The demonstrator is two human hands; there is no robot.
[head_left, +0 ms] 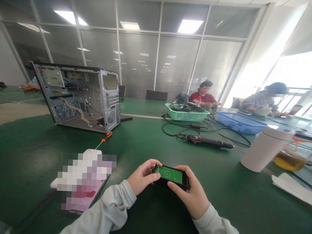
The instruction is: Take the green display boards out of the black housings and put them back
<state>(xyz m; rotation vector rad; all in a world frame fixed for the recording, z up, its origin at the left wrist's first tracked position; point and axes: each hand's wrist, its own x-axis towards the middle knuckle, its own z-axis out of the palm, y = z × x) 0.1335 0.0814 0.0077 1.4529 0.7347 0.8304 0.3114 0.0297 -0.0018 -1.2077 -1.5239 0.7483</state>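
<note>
Between my two hands is a small black case (162,184) with a green circuit board (170,174) showing in its top. My left hand (144,177) grips its left end, the thumb lying at the board's edge. On the other end, my right hand (191,191) has its fingers behind the case and its thumb along the front side. The case is held just over the green table; whether it touches the top is hidden.
An open computer case (81,100) stands at left, an orange-handled screwdriver (107,136) before it. A power screwdriver (209,141), green basket (188,115) of cables, blue basket (239,123), white tumbler (264,149) and jar (292,159) are to the right. Co-workers sit beyond.
</note>
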